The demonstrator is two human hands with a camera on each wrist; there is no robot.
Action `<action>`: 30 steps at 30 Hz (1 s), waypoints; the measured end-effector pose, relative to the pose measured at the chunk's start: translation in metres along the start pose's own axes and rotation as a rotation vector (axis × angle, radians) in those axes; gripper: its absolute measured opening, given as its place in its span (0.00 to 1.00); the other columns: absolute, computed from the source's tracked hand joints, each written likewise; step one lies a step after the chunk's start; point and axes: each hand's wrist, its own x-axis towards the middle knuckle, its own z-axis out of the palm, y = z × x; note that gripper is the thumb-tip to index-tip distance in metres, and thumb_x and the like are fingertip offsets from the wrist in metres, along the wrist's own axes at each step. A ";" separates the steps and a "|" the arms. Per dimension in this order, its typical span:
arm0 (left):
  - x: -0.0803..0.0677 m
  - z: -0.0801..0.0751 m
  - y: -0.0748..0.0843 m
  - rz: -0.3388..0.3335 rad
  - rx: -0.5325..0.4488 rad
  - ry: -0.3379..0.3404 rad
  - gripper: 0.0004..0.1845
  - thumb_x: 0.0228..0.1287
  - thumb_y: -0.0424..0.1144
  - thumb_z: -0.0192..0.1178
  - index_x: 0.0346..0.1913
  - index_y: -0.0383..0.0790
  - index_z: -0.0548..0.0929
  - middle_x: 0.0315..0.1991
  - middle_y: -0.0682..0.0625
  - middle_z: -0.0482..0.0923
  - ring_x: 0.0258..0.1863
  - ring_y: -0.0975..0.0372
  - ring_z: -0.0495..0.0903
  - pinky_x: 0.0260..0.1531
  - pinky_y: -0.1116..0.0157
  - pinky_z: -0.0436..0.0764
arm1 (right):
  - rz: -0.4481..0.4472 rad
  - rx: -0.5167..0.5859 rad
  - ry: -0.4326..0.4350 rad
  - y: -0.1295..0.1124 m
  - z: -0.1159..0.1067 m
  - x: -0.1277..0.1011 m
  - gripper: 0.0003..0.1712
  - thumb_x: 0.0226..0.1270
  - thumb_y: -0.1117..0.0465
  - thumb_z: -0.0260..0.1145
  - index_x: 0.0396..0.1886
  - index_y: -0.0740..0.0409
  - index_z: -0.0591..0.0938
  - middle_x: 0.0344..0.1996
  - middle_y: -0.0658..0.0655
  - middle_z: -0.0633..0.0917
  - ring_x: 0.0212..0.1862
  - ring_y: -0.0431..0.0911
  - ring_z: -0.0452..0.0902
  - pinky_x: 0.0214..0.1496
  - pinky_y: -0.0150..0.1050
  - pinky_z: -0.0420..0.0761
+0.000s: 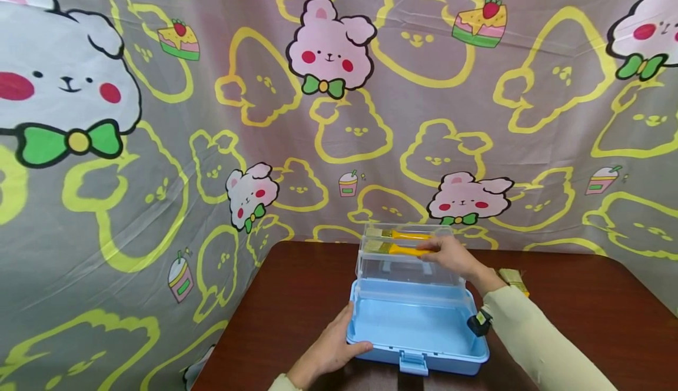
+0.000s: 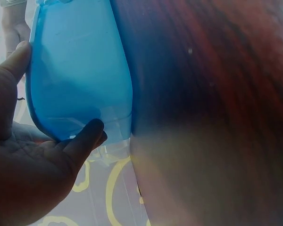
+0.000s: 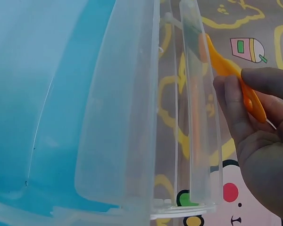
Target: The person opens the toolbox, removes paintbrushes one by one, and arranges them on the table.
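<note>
Brown table (image 1: 296,297), cartoon-bunny backdrop cloth (image 1: 159,143)

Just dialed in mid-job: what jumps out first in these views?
The light blue storage box stands open at the middle of the dark wooden table, its clear trays raised at the back. The right hand holds a yellow-handled brush at the trays, while the left hand steadies the box's near left corner. Behind it all hangs a loud cartoon-bunny backdrop.
</note>
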 end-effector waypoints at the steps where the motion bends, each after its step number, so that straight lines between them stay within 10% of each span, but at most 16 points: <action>1: 0.000 0.000 0.000 0.005 -0.001 0.002 0.54 0.56 0.58 0.65 0.74 0.34 0.47 0.73 0.39 0.50 0.68 0.50 0.56 0.61 0.47 0.61 | 0.002 0.004 0.003 -0.001 0.000 0.000 0.15 0.62 0.68 0.66 0.49 0.64 0.83 0.40 0.57 0.82 0.39 0.50 0.77 0.45 0.44 0.80; 30: -0.002 -0.001 0.001 -0.008 0.009 0.002 0.54 0.56 0.58 0.64 0.73 0.31 0.48 0.72 0.38 0.50 0.68 0.50 0.56 0.61 0.48 0.61 | 0.006 0.131 0.123 0.014 -0.019 -0.023 0.20 0.64 0.61 0.66 0.54 0.65 0.81 0.56 0.69 0.75 0.48 0.56 0.74 0.45 0.39 0.80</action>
